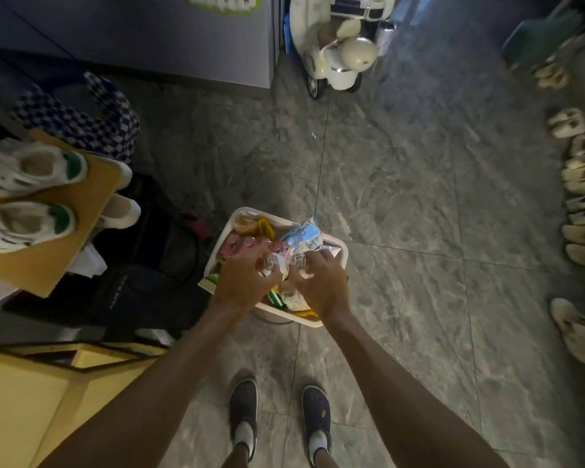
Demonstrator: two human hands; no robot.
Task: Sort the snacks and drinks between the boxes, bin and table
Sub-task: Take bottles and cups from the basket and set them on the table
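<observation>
- The left hand [242,282] curls its fingers [264,256] round a clear bottle [273,263]. The right hand [321,282] has its fingers [318,256] closed over a second clear bottle [299,261].
- Both bottles sit in the white bin [341,251] on the floor, just under the fingers, among snack packets [301,236].
- Best, I judge: lift straight up, keeping the fingers clear of loose wrappers beside them, so nothing drags out.
</observation>
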